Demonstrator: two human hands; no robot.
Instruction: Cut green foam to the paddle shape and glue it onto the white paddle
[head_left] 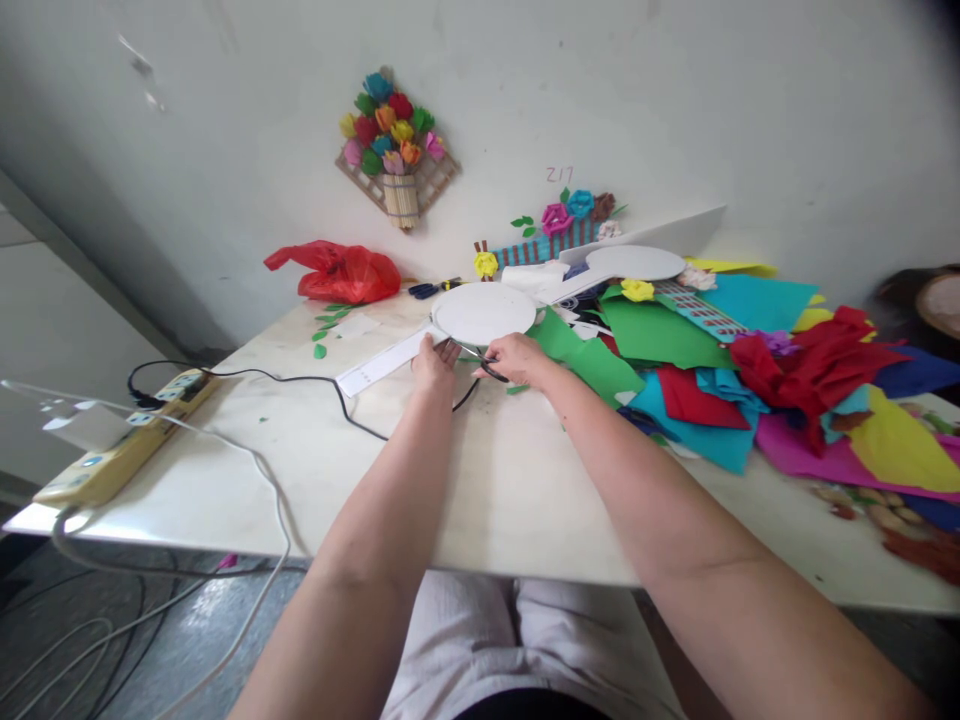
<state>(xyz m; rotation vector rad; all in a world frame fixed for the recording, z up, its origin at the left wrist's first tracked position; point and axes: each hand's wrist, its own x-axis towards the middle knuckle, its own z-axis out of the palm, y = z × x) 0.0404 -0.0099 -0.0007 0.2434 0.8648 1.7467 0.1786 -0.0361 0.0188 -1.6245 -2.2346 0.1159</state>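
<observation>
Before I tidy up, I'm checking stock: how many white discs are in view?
2: the near disc is held by the left hand; the far disc lies behind it, to the right. More may be hidden under the paper.

The flat white paddle-shaped piece [484,314] points its handle [386,364] left, dark-handled scissors [492,371] at its near edge

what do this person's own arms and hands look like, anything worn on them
The left forearm and right forearm are bare, with no sleeves, watch or bracelet in view. The left hand and right hand wear no gloves.
</observation>
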